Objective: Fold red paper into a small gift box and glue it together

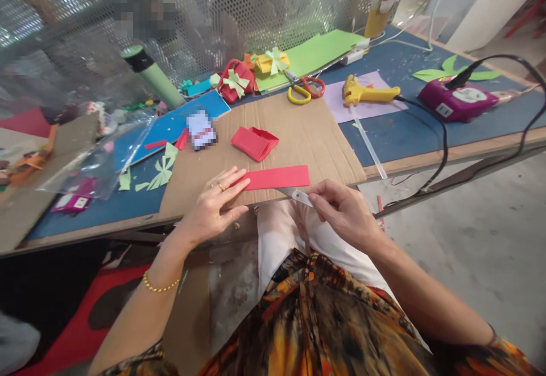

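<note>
My left hand (pixel 217 202) lies flat with outstretched fingers, the fingertips on the left end of a red paper strip (pixel 279 177). This strip rests near the front edge of a brown cardboard sheet (pixel 294 131). Between the thumb and fingers of my right hand (pixel 341 208) is the rounded end of a thin, pale ruler (pixel 302 197) with a small hole in it. The ruler slants against the strip's lower edge, and its far part is hidden under or beside the paper. A folded red paper piece (pixel 255 142) sits just beyond the strip.
Scissors (pixel 305 89) and a yellow glue gun (pixel 369 91) with a glue stick lie behind and to the right. A purple power socket (pixel 458 100) trails a black cable. Red and yellow paper bags with bows, green paper (pixel 318 54) and a green bottle (pixel 153 77) stand at the back.
</note>
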A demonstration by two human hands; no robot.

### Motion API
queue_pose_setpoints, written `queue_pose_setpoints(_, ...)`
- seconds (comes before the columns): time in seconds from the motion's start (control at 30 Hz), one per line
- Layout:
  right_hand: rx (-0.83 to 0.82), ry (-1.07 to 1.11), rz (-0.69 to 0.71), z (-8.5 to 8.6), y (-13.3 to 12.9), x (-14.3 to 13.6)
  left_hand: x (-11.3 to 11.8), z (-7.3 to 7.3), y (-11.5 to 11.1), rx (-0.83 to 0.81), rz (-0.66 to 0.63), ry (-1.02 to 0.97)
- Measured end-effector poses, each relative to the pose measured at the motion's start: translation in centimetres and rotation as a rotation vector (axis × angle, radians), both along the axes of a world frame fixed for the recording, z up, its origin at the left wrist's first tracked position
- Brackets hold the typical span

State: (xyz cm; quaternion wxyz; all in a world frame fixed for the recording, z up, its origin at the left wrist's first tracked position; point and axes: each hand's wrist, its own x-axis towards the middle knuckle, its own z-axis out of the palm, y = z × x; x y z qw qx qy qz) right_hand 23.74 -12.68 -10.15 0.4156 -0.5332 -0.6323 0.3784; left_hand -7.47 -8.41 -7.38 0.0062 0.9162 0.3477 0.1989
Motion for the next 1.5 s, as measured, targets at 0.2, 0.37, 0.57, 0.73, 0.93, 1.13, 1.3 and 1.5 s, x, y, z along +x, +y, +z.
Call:
queue_pose_setpoints(0.2, 0.028, 0.019, -0.132, 0.0, -0.6, 1.9, 3.6, -1.7, -2.5, 0.101, 0.001, 0.063)
queue_pose_setpoints(0.37, 0.008, -0.022, -0.219, 0.0, -0.7, 3.7, 5.8, -0.9, -1.7, 0.229, -0.012, 0.069)
queue_pose_setpoints(0.57, -0.005, -0.037, -0.199, 0.1, -0.1, 3.9, 7.0, 0.2, 3.4, 0.082, -0.256, 0.031)
queue_pose_setpoints(0.73, -0.013, -0.040, -0.182, 0.2, 0.0, 4.0, 7.8, -0.2, 6.3, -0.112, -0.324, 0.210)
queue_pose_setpoints(0.93, 0.011, -0.062, -0.166, 0.4, 0.1, 4.2, 7.7, -0.3, 6.1, -0.117, -0.305, 0.232)
queue_pose_setpoints(1.13, 0.041, -0.072, -0.147, 0.5, 0.1, 4.2, 7.9, 0.2, 6.0, -0.185, -0.289, 0.258)
queue_pose_setpoints(1.3, 0.034, -0.117, -0.118, 0.6, -0.2, 4.8, 7.9, 0.3, 6.0, -0.192, -0.286, 0.258)
queue_pose_setpoints(1.5, 0.029, -0.119, -0.111, 0.8, 0.0, 4.8, 7.9, 0.3, 6.0, -0.207, -0.292, 0.255)
